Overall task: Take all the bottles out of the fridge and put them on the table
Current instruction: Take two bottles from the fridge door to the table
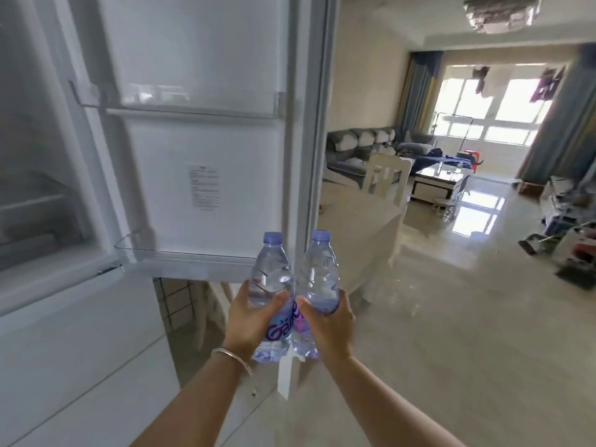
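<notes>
Two water bottles out of the fridge, one in each hand, door hanging wide open.

The tall white fridge (64, 317) fills the left side, its white door (206, 156) swung open with two clear plastic door shelves, the lower clear shelf (180, 256) just behind the bottles. Off to the right there's a pale round-edged table (354, 227) with a white chair (385, 175) past it. The left hand (248, 321), silver bangle (232, 358) on the wrist, is wrapped around a clear plastic bottle with a lilac cap and purple label (269, 285). The right hand (330, 324) grips a second matching clear bottle (317, 282). Both are upright, touching side by side, held in the air in front of the door's edge.
</notes>
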